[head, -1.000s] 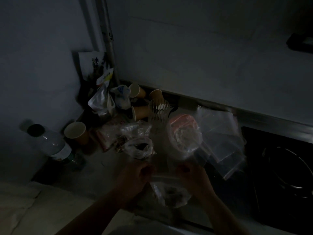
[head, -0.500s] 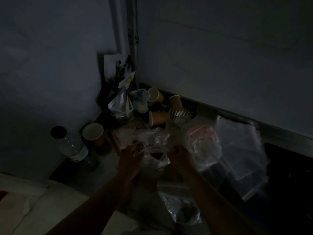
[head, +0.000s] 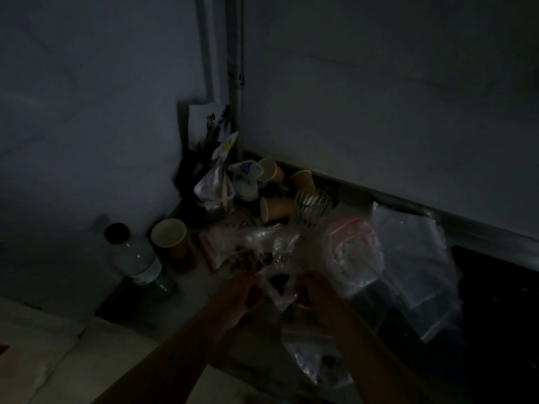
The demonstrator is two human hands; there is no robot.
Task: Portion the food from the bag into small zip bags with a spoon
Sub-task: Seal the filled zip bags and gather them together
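Both hands pulled back w/ the crumpled food bag (head: 272, 279), left hand (head: 245, 290) & right hand (head: 313, 291) pinching its edges; filled zip bag (head: 318, 360) lies below (dark contents) on table (head: 201, 282).

Very dim, murky frame; blurred detail.

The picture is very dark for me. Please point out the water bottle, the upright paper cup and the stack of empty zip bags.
water bottle (head: 137, 259), head view, clear shoulder
upright paper cup (head: 168, 233), head view, inside
stack of empty zip bags (head: 414, 258), head view, top bag
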